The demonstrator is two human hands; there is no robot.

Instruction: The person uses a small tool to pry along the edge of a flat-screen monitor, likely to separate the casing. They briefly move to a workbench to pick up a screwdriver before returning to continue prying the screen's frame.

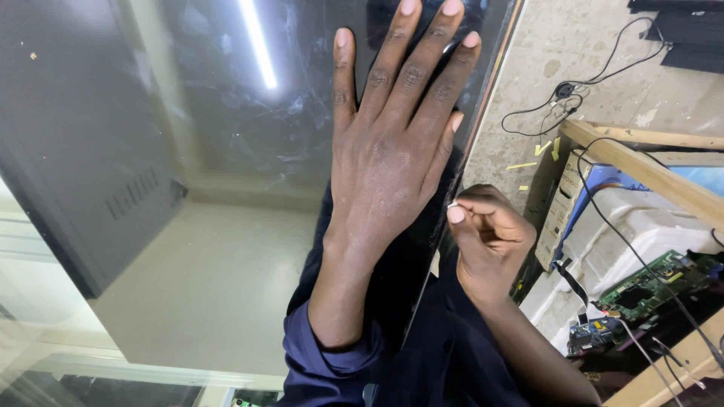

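Left hand (392, 143) flat on screen (226, 151)

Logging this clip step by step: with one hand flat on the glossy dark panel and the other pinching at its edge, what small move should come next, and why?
Probably draw the right hand slowly along the panel edge. Its fingers pinch something small and pale right at that edge, while the left hand lies flat, bracing the panel. What the pinched piece is cannot be told.

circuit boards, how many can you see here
2: a large green circuit board at the right edge on the white casing, and a small blue board just below-left. Others may be hidden.
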